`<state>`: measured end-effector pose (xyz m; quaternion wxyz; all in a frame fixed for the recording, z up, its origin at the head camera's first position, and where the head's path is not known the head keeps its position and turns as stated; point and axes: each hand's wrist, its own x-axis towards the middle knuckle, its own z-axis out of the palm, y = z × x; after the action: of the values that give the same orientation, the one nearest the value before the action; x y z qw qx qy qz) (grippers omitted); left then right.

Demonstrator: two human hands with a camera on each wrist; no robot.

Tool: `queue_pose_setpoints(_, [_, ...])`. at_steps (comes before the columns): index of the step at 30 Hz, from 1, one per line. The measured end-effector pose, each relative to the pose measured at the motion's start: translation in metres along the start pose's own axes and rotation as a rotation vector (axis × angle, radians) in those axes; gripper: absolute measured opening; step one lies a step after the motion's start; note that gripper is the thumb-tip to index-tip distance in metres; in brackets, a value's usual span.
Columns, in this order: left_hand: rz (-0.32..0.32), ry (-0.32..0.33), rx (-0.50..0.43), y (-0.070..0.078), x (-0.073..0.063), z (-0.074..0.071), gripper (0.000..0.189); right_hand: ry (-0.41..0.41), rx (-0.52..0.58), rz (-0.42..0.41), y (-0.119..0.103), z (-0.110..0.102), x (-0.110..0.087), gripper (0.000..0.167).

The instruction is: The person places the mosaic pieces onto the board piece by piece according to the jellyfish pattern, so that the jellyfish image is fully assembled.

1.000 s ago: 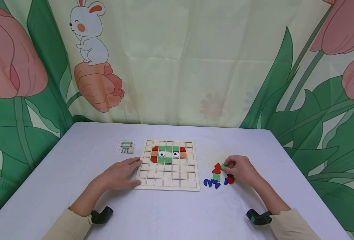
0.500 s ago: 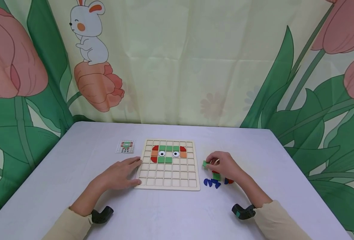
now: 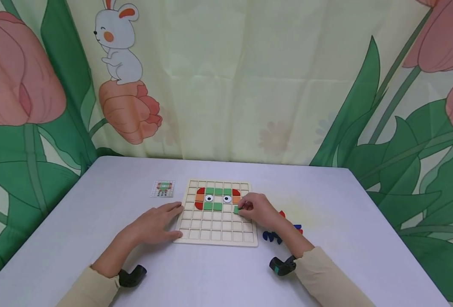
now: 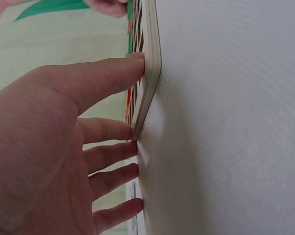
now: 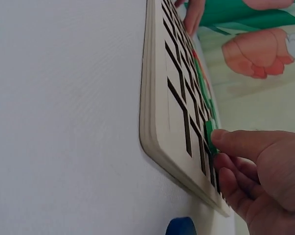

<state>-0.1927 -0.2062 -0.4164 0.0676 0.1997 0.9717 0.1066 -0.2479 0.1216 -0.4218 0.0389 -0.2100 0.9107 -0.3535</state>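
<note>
A wooden grid board lies on the table. In its upper rows sit several green tiles, red rounded corner pieces, orange squares and two eye tiles. My right hand pinches a green square tile between thumb and fingers, over the board's right part, below the right-hand orange square. My left hand rests at the board's left edge, fingers spread; in the left wrist view the thumb presses on the rim and the other fingertips reach down beside its corner.
A small picture card with a figure on a grid lies left of the board. Right of the board, partly under my right forearm, are loose blue pieces and red pieces. A printed curtain hangs behind the table.
My right hand has carried the green square tile left from the loose pieces, across the table, to over the board. The left hand has stayed at the board's edge.
</note>
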Motion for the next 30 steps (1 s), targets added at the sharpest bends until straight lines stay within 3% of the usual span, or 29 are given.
queue_pose_setpoints(7, [0.004,0.013,0.004,0.0,-0.001,-0.003,0.076,-0.017,-0.002,-0.061,-0.009,0.005,0.008,0.009])
queue_pose_setpoints(13, [0.019,0.02,-0.004,0.0,-0.003,-0.004,0.074,0.005,0.01,-0.043,-0.015,0.009,0.014,0.013])
queue_pose_setpoints(21, [0.019,0.016,0.001,0.001,-0.002,-0.005,0.075,-0.001,-0.068,-0.076,-0.025,0.014,0.025,0.011])
queue_pose_setpoints(30, [0.019,0.002,-0.006,0.001,-0.002,-0.004,0.074,-0.032,-0.054,-0.058,-0.021,0.014,0.022,0.011])
